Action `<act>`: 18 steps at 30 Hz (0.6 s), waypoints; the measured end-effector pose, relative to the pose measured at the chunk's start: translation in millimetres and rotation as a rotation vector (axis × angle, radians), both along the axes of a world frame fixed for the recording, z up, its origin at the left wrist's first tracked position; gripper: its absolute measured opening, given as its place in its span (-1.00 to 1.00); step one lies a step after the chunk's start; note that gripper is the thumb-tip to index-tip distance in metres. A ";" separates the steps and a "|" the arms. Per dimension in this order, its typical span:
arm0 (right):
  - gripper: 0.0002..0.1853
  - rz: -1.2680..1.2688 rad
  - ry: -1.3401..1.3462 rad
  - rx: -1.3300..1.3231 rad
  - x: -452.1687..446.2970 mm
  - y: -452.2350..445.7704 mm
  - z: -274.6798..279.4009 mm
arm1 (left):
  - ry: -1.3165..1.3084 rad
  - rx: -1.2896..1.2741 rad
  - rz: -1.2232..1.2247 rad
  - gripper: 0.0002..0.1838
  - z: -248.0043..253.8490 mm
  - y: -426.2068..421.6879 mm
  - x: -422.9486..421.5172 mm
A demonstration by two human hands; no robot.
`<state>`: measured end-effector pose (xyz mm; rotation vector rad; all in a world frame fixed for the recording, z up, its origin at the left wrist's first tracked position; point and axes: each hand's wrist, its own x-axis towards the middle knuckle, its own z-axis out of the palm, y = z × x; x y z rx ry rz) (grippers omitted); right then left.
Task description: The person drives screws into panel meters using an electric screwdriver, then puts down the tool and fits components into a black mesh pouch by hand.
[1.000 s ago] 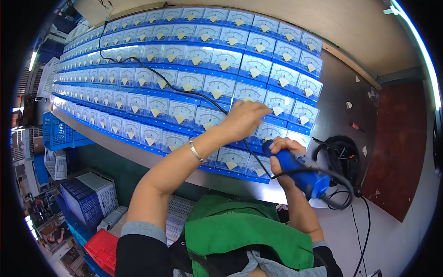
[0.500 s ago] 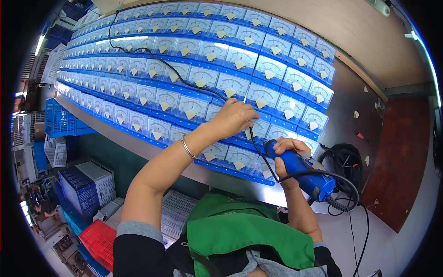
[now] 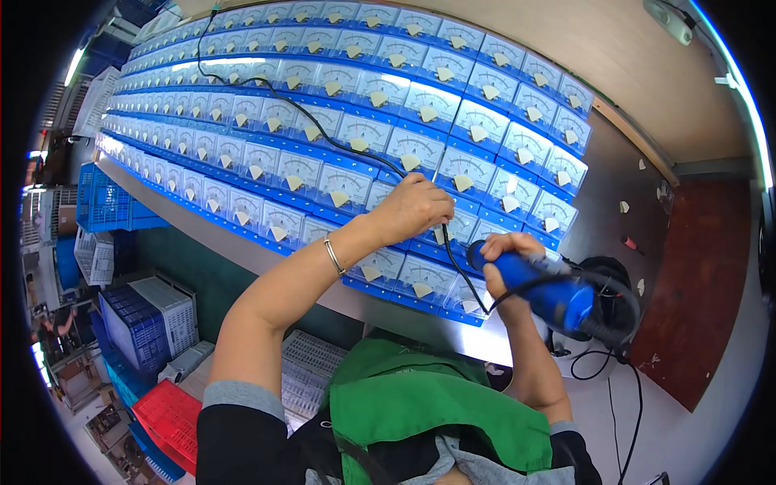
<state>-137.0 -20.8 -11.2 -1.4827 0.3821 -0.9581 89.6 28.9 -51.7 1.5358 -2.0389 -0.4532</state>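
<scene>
My left hand [image 3: 414, 210] is closed around a black cord [image 3: 356, 153], above the rows of panel meters [image 3: 410, 149]. The cord runs in from the far left and leaves below my fingers in a loop. Something thin and pale stands by my fingertips, too small to make out. My right hand [image 3: 509, 250] grips a blue corded electric screwdriver [image 3: 537, 287] at its front end, low over the nearest meters on the right. Its back end is smeared by motion, and its tip is hidden. Each meter has a clear front and a cream fan-shaped piece.
Loose cream pieces [image 3: 624, 208] and a small red-handled tool [image 3: 632, 243] lie on the table to the right. A dark coiled bundle [image 3: 606, 279] is behind the screwdriver. Blue crates [image 3: 133, 327] and a red crate [image 3: 166, 420] stand at the lower left.
The screwdriver's back end has shifted slightly right and is now blurred. My left hand stays closed on the cord. The whole view has shifted a little.
</scene>
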 end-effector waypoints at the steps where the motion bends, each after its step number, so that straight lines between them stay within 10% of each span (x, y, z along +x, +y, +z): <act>1: -0.37 0.045 -0.054 -0.048 1.9 -3.9 4.1 | -0.034 0.017 -0.022 -0.90 1.7 -0.8 1.5; 18: -0.31 0.134 -0.115 -0.026 44.8 5.5 -5.4 | 0.028 0.227 -0.097 -0.76 6.1 -6.2 17.9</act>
